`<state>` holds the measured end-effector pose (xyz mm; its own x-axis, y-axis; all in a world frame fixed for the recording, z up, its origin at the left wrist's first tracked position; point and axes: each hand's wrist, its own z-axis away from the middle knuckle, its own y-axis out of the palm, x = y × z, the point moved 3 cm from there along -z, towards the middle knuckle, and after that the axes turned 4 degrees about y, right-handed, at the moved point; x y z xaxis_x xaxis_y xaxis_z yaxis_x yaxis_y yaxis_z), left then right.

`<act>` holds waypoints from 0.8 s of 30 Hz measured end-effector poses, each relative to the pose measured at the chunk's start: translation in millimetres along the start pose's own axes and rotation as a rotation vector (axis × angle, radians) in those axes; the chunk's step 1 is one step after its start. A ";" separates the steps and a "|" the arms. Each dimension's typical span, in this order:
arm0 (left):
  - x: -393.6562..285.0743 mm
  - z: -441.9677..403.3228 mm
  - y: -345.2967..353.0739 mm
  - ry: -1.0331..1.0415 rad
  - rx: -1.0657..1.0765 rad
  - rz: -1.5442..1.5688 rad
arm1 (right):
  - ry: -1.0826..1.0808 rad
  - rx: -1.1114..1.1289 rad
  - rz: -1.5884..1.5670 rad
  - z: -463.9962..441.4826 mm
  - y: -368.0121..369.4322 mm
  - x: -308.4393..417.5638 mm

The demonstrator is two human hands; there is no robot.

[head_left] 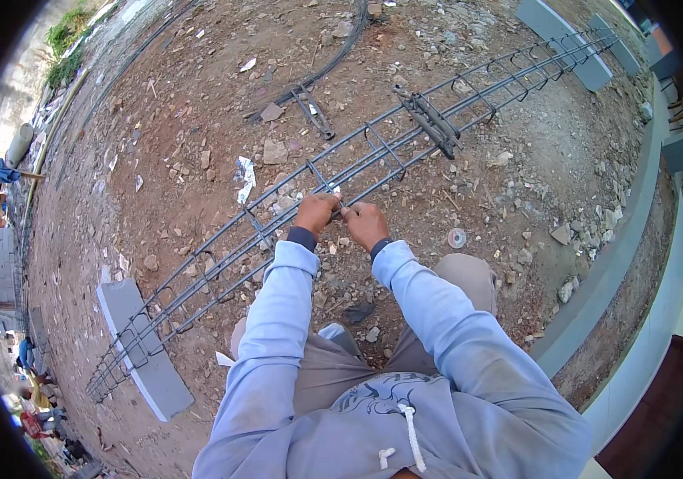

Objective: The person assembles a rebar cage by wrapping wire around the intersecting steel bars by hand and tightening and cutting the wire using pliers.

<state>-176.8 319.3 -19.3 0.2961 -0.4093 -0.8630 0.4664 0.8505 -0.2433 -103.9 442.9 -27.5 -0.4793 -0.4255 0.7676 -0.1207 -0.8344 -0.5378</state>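
Rebar cage (317,173): at mid-frame, your left hand (316,214) and right hand (367,224) close their fingers on one joint, close work seemingly needing steadiness.

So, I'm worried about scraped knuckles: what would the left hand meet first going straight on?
Most likely the steel cage, its bars right by the left hand, though depth is unclear.
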 end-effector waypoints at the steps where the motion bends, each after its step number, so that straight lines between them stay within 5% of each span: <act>1: -1.3 2.1 0.8 -0.027 0.039 0.054 | -0.001 -0.001 0.001 0.3 0.1 -0.8; 9: -3.1 10.4 -6.7 -0.149 0.243 0.392 | 0.020 0.019 0.009 3.3 -8.9 6.0; 24: -1.4 21.0 -0.9 0.154 -0.315 -0.200 | 0.038 -0.017 0.056 4.0 -14.5 14.5</act>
<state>-160.2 312.1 -8.6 0.0862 -0.5428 -0.8355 0.2171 0.8287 -0.5159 -105.6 447.4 -7.2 -0.5182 -0.4577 0.7225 -0.1074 -0.8033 -0.5859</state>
